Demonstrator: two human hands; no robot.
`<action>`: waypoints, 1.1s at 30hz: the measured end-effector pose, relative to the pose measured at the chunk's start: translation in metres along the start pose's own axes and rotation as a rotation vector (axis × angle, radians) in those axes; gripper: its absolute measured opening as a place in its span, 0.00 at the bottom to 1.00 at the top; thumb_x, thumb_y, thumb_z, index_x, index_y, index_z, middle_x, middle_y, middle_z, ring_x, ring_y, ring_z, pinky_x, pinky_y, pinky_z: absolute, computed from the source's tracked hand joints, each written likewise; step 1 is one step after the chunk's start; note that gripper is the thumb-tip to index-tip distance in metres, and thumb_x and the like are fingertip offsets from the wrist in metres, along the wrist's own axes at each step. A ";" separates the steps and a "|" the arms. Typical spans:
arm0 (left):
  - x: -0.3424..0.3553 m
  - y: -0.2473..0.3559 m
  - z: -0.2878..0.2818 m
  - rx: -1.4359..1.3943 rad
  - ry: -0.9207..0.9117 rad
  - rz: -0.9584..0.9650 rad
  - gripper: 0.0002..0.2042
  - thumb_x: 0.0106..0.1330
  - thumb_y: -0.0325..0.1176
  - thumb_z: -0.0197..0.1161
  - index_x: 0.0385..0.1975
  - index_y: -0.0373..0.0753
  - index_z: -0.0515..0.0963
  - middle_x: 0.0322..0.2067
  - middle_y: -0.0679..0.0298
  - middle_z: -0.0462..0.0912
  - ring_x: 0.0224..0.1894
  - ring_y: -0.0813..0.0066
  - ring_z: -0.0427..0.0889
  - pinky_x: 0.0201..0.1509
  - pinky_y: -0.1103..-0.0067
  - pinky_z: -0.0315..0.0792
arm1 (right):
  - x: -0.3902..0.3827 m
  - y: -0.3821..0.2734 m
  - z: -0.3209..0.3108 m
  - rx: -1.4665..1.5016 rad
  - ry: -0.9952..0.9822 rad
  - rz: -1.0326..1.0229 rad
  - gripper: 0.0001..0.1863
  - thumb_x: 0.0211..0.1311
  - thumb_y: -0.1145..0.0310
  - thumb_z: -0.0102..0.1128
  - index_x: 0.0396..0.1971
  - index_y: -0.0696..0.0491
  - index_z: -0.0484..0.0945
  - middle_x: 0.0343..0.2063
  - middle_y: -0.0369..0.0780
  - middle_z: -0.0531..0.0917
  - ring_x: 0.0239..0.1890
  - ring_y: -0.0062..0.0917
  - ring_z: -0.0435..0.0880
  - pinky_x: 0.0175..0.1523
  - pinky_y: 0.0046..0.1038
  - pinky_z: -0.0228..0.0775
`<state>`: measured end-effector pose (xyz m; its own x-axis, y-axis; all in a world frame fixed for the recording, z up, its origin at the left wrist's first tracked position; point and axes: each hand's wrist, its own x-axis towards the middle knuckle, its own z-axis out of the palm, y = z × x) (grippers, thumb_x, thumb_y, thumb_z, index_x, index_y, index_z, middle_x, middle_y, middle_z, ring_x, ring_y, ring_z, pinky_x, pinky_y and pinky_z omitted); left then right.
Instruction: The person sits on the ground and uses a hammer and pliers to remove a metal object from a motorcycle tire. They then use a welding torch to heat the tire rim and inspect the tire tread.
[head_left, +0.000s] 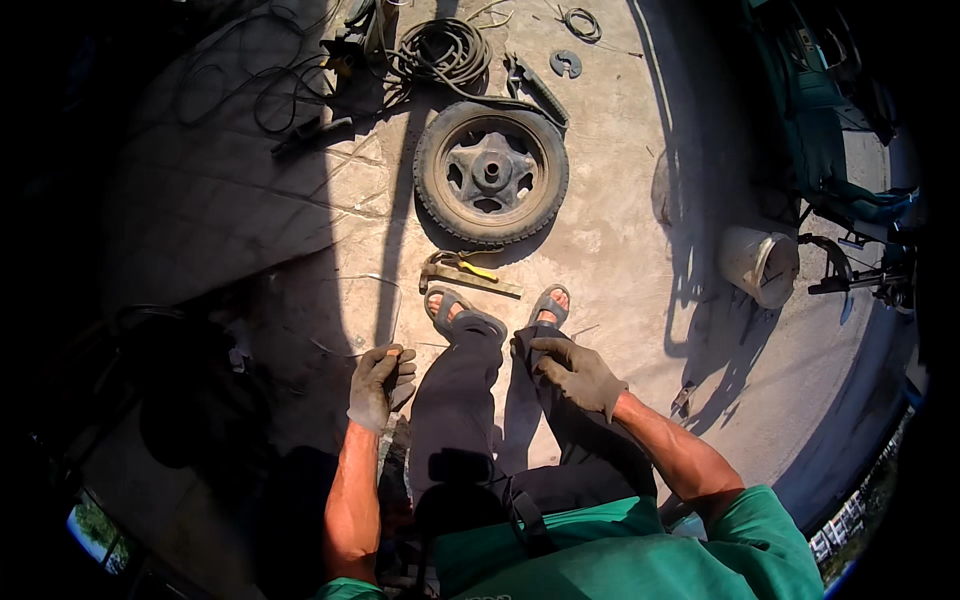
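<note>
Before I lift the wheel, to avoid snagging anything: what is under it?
The wheel hides whatever is directly underneath. Concrete floor shows beside it, shaded along the near edge; gaps between its spokes look too dark to tell.

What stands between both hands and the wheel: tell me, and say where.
Between the left hand, the right hand and the wheel, a hammer and yellow-handled pliers lie on the ground, just short of the tyre. The person's sandalled feet also stand there, nearer the hands.
</note>
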<state>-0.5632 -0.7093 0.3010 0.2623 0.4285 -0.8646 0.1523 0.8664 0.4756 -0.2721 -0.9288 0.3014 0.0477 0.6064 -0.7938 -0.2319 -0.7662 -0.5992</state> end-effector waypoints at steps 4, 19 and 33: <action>0.054 0.000 0.007 0.098 -0.028 0.026 0.11 0.75 0.31 0.57 0.51 0.31 0.73 0.45 0.47 0.83 0.41 0.66 0.84 0.48 0.74 0.79 | 0.049 -0.010 -0.020 -0.163 -0.015 0.035 0.25 0.71 0.58 0.53 0.64 0.53 0.74 0.52 0.47 0.85 0.55 0.34 0.83 0.62 0.32 0.71; 0.395 -0.014 -0.070 0.384 -0.276 0.208 0.09 0.73 0.28 0.60 0.48 0.31 0.76 0.41 0.58 0.85 0.40 0.75 0.84 0.47 0.78 0.79 | 0.426 0.140 0.049 -1.174 -0.183 -0.022 0.15 0.65 0.61 0.56 0.41 0.56 0.84 0.38 0.50 0.87 0.44 0.44 0.88 0.46 0.43 0.80; 0.416 -0.063 -0.054 0.000 -0.189 0.399 0.12 0.73 0.31 0.62 0.48 0.28 0.75 0.37 0.52 0.85 0.39 0.68 0.86 0.46 0.75 0.80 | 0.430 0.146 0.049 -0.877 -0.146 -0.060 0.24 0.57 0.48 0.60 0.45 0.52 0.82 0.36 0.48 0.87 0.41 0.45 0.87 0.45 0.42 0.77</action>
<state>-0.5149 -0.5723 -0.0974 0.4703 0.6749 -0.5686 0.0040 0.6427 0.7661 -0.3332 -0.7692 -0.1220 -0.1027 0.6255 -0.7735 0.5972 -0.5831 -0.5508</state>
